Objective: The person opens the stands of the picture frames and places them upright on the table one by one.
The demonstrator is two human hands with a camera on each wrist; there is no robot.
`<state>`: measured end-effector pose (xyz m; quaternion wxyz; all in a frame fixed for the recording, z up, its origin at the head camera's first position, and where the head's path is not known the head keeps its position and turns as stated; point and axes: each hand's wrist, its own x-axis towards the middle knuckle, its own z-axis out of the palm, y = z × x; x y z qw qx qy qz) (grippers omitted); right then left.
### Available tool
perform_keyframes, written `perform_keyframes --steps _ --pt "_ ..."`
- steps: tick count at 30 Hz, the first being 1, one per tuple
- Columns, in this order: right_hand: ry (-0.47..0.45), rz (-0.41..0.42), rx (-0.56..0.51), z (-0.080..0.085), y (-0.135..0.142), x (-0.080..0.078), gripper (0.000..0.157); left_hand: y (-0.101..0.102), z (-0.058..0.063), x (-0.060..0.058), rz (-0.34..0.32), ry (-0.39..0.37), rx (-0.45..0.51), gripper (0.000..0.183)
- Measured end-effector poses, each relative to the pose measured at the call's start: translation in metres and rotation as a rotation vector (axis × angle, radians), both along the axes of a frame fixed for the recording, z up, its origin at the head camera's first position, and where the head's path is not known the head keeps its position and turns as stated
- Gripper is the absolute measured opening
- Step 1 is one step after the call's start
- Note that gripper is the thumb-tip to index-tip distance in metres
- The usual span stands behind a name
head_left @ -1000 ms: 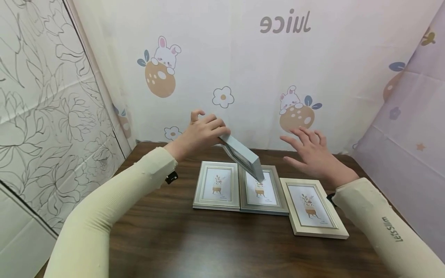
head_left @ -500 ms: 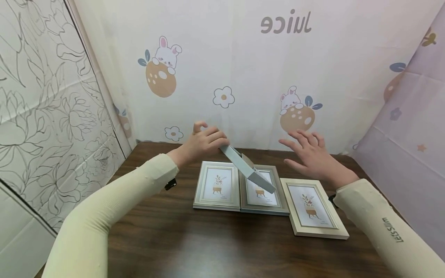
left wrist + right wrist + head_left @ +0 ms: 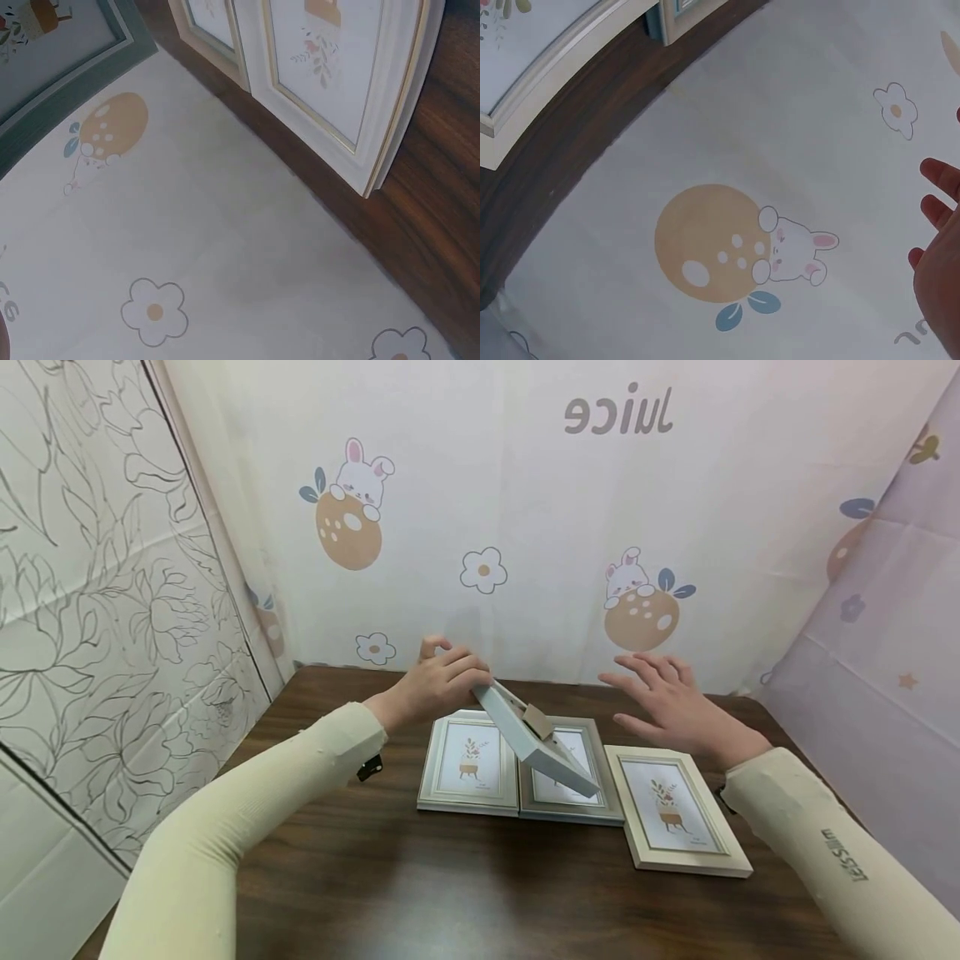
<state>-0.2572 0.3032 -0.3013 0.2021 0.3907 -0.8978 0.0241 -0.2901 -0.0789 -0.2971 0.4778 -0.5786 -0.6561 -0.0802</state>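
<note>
My left hand (image 3: 442, 678) pinches one corner of a pale grey-blue picture frame (image 3: 517, 731), raised and tilted, its back with a stand tab partly showing. In the left wrist view this picture frame (image 3: 142, 41) shows its printed front at upper left. Below it lie a silvery-white picture frame (image 3: 468, 760) and, butted against that, a champagne-grey picture frame (image 3: 611, 785), partly covered. A cream picture frame (image 3: 667, 802) lies turned at an angle on the right. Over its far side my right hand (image 3: 671, 706) hovers with spread fingers, holding nothing.
The dark wooden table (image 3: 450, 885) meets a white printed curtain (image 3: 540, 510) along its far edge. A lined floral panel (image 3: 112, 543) stands at left, and another curtain (image 3: 885, 660) closes the right side.
The held picture frame has come down and turned, so its back now faces up more. My left hand has lowered with it. My right hand has sunk slightly.
</note>
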Motion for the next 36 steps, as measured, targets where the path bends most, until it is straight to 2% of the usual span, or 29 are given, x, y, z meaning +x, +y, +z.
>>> perform_keyframes --steps 5,14,19,30,36 --pt "0.011 0.067 0.017 0.0 -0.006 -0.004 0.057 0.0 -0.002 0.001 0.006 0.007 -0.003 0.047" --pt "0.0 0.159 0.059 -0.003 -0.021 -0.013 0.057 0.004 -0.005 0.001 -0.048 -0.012 0.026 0.034" --pt "-0.027 0.2 0.092 -0.008 -0.034 -0.019 0.058 0.006 -0.009 0.003 -0.056 -0.015 0.038 0.035" --pt "-0.053 0.264 0.139 -0.013 -0.055 -0.024 0.058 0.011 -0.016 0.005 -0.078 -0.052 0.069 0.04" --pt "-0.075 0.257 0.168 -0.015 -0.06 -0.023 0.052 0.013 -0.019 0.004 -0.078 -0.045 0.081 0.043"
